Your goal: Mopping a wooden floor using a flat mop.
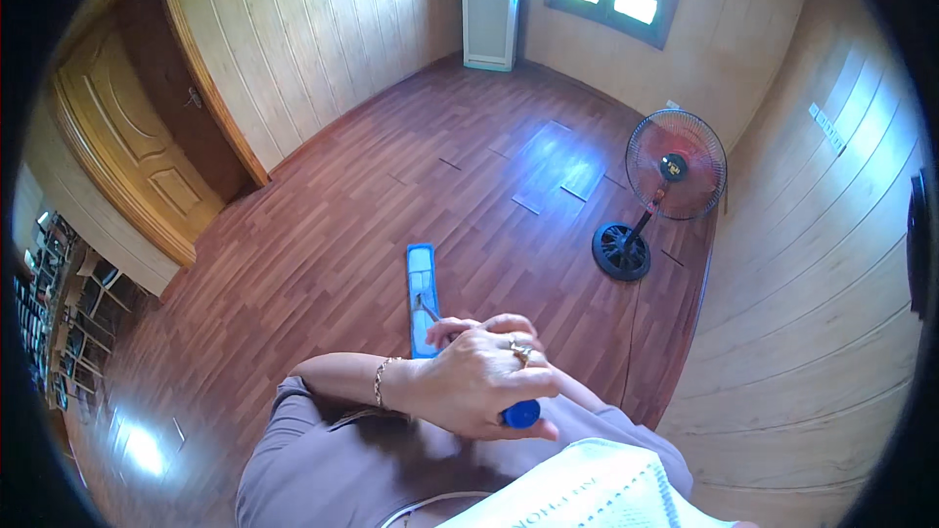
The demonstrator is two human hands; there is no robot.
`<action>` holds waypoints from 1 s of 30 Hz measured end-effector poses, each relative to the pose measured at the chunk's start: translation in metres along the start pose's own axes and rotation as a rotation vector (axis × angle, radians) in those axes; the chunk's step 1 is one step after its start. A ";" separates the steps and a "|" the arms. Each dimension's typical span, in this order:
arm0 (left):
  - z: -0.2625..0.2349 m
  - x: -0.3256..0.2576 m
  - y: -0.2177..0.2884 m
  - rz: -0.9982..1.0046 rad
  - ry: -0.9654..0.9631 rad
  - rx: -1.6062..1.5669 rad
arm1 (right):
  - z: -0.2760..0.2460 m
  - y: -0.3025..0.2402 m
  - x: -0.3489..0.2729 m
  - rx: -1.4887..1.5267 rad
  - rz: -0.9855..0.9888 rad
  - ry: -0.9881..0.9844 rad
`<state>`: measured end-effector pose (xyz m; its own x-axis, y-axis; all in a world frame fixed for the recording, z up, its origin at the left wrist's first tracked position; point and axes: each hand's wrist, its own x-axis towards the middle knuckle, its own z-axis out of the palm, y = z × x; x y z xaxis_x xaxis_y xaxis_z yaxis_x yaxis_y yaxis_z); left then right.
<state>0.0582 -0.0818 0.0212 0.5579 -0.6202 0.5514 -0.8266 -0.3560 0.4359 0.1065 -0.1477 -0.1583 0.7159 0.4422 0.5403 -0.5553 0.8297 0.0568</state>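
My left hand [471, 383], with a bracelet at the wrist and a ring, is wrapped round the top of a flat mop's handle. The handle's blue end cap [522, 415] sticks out below its fingers. Just beyond it, my right hand [501, 324] is closed round the handle lower down, partly hidden behind the left. A short grey stretch of the handle [428, 311] runs down to the long blue mop head [422, 274], which lies flat on the wood floor [293, 274] ahead of me.
A standing fan [675, 166] with a round black base is at the right, its cord trailing along the floor. A tall white air conditioner [489, 20] stands at the far wall. Left are a wooden door [147, 137] and cluttered racks [83, 323]. White printed material [597, 489] hangs near my lap.
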 end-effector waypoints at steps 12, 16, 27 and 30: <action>-0.028 0.015 0.011 0.303 0.071 -0.825 | 0.068 -0.140 0.004 -1.100 -0.255 -0.266; -0.033 0.018 0.015 0.373 0.018 -0.981 | 0.101 -0.142 -0.012 -1.325 -0.461 -0.124; -0.023 -0.012 0.000 0.382 -0.130 -1.017 | 0.116 -0.119 -0.032 -1.536 -0.650 0.065; -0.013 -0.022 0.006 0.353 -0.140 -1.141 | 0.103 -0.115 -0.032 -1.430 -0.627 0.057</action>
<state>0.0421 -0.0606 0.0207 0.2425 -0.6547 0.7159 -0.3511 0.6286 0.6939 0.1039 -0.2926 -0.0961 0.7035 -0.1012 0.7035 0.6514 0.4877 -0.5812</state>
